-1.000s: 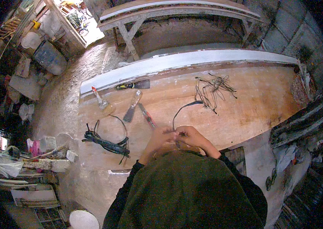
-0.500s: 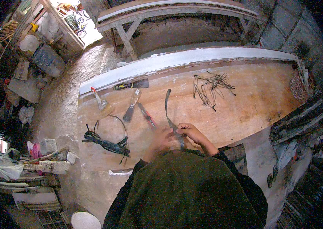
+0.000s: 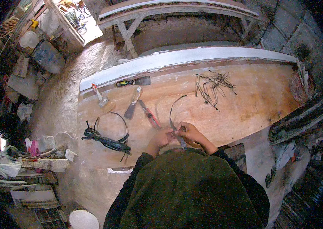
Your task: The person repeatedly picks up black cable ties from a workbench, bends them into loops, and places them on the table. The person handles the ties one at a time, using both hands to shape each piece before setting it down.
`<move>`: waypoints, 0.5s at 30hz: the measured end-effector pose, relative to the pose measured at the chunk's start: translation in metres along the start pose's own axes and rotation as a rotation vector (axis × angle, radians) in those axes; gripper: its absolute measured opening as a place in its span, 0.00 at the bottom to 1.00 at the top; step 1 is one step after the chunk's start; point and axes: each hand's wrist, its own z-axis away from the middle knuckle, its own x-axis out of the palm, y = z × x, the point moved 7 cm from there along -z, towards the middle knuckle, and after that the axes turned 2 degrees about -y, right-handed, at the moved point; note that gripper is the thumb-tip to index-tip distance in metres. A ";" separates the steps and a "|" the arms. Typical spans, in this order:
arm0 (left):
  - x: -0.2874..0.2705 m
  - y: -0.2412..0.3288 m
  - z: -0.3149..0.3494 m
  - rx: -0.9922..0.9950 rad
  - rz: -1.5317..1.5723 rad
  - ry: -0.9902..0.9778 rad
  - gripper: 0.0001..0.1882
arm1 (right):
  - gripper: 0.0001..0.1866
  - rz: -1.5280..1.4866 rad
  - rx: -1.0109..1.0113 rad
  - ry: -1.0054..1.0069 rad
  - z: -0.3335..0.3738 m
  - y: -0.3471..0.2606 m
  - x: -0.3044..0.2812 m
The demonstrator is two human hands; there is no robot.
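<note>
Close to my body, my left hand (image 3: 163,137) and my right hand (image 3: 190,133) meet at a thin dark strip (image 3: 172,110), both with fingers pinched on it. One end of the strip curves up and away over the board; another part hangs down between my hands toward my chest. Just beyond my left hand lies a red utility knife (image 3: 150,116). A bundle of black strips (image 3: 106,141) rests at the left of the wooden board (image 3: 245,103). A loose tangle of thin dark strands (image 3: 215,87) lies at the far right.
Two scrapers, one dark-handled (image 3: 133,81) and one light-handled (image 3: 134,103), and a paintbrush (image 3: 100,95) lie on the board's left half. A long white plank (image 3: 188,58) runs along its far edge. Beyond stands a trestle bench (image 3: 176,13); a blue barrel (image 3: 48,57) stands far left.
The strip's free end has swung from nearly upright to curving over to the right. My left hand, blurred before, now shows clearly beside the right one.
</note>
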 end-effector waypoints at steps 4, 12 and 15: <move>0.011 0.005 0.002 -0.004 -0.122 -0.024 0.11 | 0.07 0.118 -0.003 0.131 0.001 -0.011 -0.001; 0.009 0.008 0.009 0.063 -0.196 0.068 0.14 | 0.07 -0.029 0.033 0.143 -0.005 0.010 -0.005; 0.024 0.011 0.012 0.096 -0.074 -0.002 0.13 | 0.06 -0.126 0.049 0.085 -0.001 0.002 -0.002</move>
